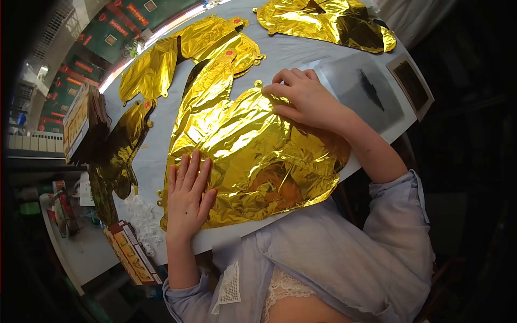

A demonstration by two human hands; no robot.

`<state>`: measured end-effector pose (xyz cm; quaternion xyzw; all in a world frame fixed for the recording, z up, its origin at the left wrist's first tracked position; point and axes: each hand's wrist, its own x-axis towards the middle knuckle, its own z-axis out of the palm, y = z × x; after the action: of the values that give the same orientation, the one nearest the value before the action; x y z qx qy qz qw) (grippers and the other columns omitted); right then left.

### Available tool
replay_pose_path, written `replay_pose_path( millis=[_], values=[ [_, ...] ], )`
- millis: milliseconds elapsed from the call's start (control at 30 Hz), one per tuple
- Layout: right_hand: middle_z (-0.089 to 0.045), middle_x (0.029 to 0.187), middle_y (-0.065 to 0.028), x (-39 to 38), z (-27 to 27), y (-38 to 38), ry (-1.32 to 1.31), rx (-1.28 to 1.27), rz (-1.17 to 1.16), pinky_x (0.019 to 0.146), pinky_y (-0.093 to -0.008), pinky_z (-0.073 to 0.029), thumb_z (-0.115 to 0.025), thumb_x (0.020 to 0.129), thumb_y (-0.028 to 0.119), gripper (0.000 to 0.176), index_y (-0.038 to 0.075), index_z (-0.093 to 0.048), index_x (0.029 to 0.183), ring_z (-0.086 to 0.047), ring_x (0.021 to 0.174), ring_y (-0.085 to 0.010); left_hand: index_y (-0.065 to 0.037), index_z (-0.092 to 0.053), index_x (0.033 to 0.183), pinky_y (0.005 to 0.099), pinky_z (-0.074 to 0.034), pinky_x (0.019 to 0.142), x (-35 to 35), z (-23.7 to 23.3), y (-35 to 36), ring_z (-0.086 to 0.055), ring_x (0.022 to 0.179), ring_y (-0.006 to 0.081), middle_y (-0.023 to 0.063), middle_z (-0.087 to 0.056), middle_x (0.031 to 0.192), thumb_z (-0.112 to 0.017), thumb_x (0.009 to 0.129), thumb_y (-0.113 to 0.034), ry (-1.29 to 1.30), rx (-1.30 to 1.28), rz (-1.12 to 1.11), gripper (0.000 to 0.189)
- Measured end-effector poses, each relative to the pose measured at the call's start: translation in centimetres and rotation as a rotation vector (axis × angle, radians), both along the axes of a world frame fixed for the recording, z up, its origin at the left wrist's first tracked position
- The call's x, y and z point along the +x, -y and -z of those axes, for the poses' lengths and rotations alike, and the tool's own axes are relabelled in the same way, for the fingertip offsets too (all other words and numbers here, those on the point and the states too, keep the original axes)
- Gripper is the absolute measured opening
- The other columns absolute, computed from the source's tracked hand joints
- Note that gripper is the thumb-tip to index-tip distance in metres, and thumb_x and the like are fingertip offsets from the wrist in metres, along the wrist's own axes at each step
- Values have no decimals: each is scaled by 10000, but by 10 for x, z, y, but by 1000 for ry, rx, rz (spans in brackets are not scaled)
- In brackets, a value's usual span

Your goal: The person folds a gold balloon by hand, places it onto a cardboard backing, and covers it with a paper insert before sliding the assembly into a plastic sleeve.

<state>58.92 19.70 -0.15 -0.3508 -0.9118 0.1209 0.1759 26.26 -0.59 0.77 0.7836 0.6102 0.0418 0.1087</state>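
Foil balloon lies flat on worktop, centre front. Left hand rests on its near-left edge, right hand on its far-right part. Behind it: more balloons, another balloon far right; sheet to the right, box stack at left edge.

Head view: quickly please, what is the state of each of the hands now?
Left hand: open, lying flat on the crinkled gold foil balloon.
Right hand: fingers curled on the balloon's top edge; whether it grips cannot be told.

Packing workshop, foil balloons on table, stacked packets
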Motion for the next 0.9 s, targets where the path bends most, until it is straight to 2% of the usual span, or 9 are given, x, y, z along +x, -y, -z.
replay_pose_path(
  millis=[167, 233, 367, 467, 533, 600, 633, 767, 900],
  values=[
    [-617, 1241, -46, 1, -2, -1, -1, -20, -1, 1058, -447, -351, -740, 927, 318, 385, 143, -677, 1264, -552, 1236, -252, -149, -465, 1634, 507, -134, 1326, 1, 1, 0, -262, 1628, 307, 84, -343, 1745, -527, 1059, -373, -10, 9, -2, 620],
    [-602, 1270, -87, 1, -5, 0, 59, -26, -4, 1082, -464, -370, -724, 972, 286, 402, 160, -634, 1344, -555, 1254, -281, -151, -470, 1632, 507, -138, 1325, 1, 1, 1, -268, 1626, 306, 86, -346, 1743, -524, 1060, -380, -12, 18, -4, 619],
    [-611, 1263, -86, 4, -6, 0, 64, -16, -19, 1085, -458, -371, -718, 978, 293, 411, 145, -629, 1351, -564, 1244, -283, -151, -471, 1631, 505, -142, 1325, 2, 1, 1, -272, 1624, 304, 88, -348, 1742, -522, 1060, -383, -18, 28, -5, 618],
    [-623, 1245, -80, 15, -32, 15, 11, 34, -2, 1081, -445, -380, -749, 944, 280, 414, 121, -631, 1308, -575, 1225, -284, -181, -469, 1633, 506, -159, 1321, 2, 3, 1, -293, 1614, 306, 78, -356, 1737, -541, 1066, -392, -15, 53, -6, 609],
    [-628, 1225, -72, 28, -64, 42, 109, 59, -94, 1091, -435, -386, -787, 897, 291, 434, 106, -629, 1256, -582, 1211, -287, -177, -468, 1633, 500, -157, 1322, 2, 2, 1, -293, 1614, 304, 81, -359, 1736, -543, 1064, -389, -15, 57, 3, 612],
    [-619, 1178, -66, 44, -79, 70, 150, -79, -230, 1102, -430, -389, -866, 779, 235, 473, 112, -636, 1174, -573, 1218, -265, -176, -469, 1632, 499, -157, 1322, 1, 2, 1, -293, 1614, 303, 82, -360, 1735, -545, 1063, -387, -9, 57, 0, 612],
    [-609, 1211, -67, 52, -81, 82, 215, -195, -292, 1126, -442, -381, -910, 720, 210, 551, 115, -632, 1186, -560, 1241, -275, -174, -471, 1631, 498, -156, 1321, 1, 2, 1, -293, 1615, 302, 83, -362, 1734, -547, 1061, -386, -7, 59, 2, 613],
    [-593, 1261, -57, 75, -53, 125, 292, -299, -217, 1137, -447, -369, -917, 718, 190, 574, 133, -636, 1216, -531, 1286, -296, -172, -474, 1627, 499, -156, 1322, 0, 3, 0, -292, 1615, 301, 84, -365, 1732, -548, 1058, -386, 2, 62, -2, 613],
    [-612, 1218, -32, 92, -25, 140, 64, -245, -139, 1103, -450, -366, -894, 770, 173, 414, 148, -674, 1119, -554, 1234, -260, -176, -476, 1627, 503, -158, 1321, 1, 3, 1, -298, 1613, 303, 82, -369, 1730, -553, 1050, -398, 4, 58, -3, 623]
  ],
)
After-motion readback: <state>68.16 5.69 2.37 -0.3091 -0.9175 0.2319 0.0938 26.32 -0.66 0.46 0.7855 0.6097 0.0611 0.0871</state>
